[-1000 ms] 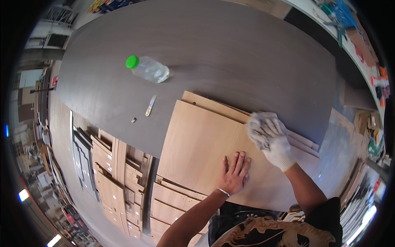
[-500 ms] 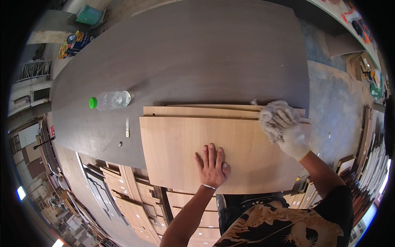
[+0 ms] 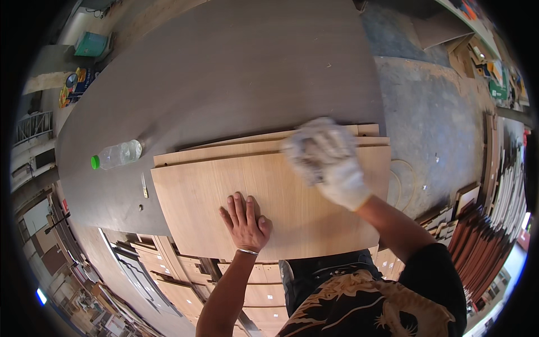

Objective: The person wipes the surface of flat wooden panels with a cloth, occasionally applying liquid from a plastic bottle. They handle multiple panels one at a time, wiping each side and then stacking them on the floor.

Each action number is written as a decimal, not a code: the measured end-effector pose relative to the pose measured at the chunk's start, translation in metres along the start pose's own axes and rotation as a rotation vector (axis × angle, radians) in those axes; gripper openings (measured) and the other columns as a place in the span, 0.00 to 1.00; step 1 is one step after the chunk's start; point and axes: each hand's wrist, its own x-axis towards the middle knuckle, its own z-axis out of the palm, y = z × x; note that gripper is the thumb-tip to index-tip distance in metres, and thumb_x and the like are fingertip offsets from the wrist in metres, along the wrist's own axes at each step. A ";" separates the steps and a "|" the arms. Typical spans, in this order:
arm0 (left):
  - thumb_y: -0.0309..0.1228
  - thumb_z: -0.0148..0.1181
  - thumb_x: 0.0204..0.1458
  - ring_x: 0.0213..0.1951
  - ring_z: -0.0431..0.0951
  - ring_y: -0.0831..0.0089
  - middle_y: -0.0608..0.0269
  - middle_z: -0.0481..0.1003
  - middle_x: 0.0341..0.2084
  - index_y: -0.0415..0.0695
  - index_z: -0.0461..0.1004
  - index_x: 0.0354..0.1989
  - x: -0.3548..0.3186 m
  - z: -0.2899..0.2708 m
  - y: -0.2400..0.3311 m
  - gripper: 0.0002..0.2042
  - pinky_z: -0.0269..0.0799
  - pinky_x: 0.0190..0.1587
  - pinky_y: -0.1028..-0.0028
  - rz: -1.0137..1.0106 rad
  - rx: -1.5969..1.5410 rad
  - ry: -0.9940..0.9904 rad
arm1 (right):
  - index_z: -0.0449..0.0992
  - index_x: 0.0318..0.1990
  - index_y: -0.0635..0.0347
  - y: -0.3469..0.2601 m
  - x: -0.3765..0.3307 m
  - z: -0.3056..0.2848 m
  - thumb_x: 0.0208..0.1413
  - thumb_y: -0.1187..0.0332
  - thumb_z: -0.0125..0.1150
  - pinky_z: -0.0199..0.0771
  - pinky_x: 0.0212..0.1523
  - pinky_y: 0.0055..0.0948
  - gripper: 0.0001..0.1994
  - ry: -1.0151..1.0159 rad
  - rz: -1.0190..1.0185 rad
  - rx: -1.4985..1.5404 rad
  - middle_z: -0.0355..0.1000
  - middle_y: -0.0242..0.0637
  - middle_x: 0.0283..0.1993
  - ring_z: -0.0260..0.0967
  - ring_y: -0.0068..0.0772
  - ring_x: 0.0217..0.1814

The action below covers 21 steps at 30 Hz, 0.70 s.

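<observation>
While the bare left hand [image 3: 245, 223] lies flat, fingers spread, on the near part of the pale rectangular wooden panel [image 3: 224, 191], the white-gloved right hand [image 3: 328, 163] presses a crumpled white cloth [image 3: 303, 147] against the panel's far right area, blurred. Panel tops a stack on the dark grey worktop [image 3: 236, 73]. Clear plastic bottle with green cap [image 3: 117, 154] lies far left, apart.

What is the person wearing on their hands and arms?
The left hand is bare, with a thin silvery bracelet at the wrist. The right hand wears a white, slightly grubby fabric glove. Both forearms are bare; a black short sleeve covers the right upper arm.
</observation>
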 end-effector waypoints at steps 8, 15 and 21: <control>0.43 0.40 0.65 0.78 0.48 0.38 0.37 0.52 0.77 0.39 0.56 0.77 0.006 0.006 0.009 0.33 0.32 0.77 0.35 0.036 -0.018 0.002 | 0.79 0.63 0.52 -0.045 0.005 0.056 0.55 0.63 0.62 0.49 0.79 0.60 0.25 0.039 0.097 0.026 0.70 0.39 0.72 0.53 0.61 0.80; 0.44 0.39 0.67 0.78 0.47 0.38 0.37 0.52 0.77 0.40 0.55 0.77 -0.001 0.001 0.002 0.33 0.32 0.77 0.35 0.017 0.043 -0.006 | 0.82 0.56 0.54 -0.005 -0.071 0.013 0.52 0.63 0.66 0.50 0.78 0.57 0.22 0.019 0.211 -0.066 0.70 0.38 0.70 0.57 0.47 0.79; 0.42 0.37 0.66 0.79 0.46 0.36 0.35 0.50 0.77 0.36 0.53 0.77 0.003 0.006 0.000 0.33 0.32 0.76 0.35 0.069 0.058 0.016 | 0.77 0.63 0.56 -0.041 0.003 0.047 0.53 0.60 0.64 0.43 0.82 0.56 0.28 0.081 0.174 0.100 0.70 0.39 0.72 0.58 0.47 0.79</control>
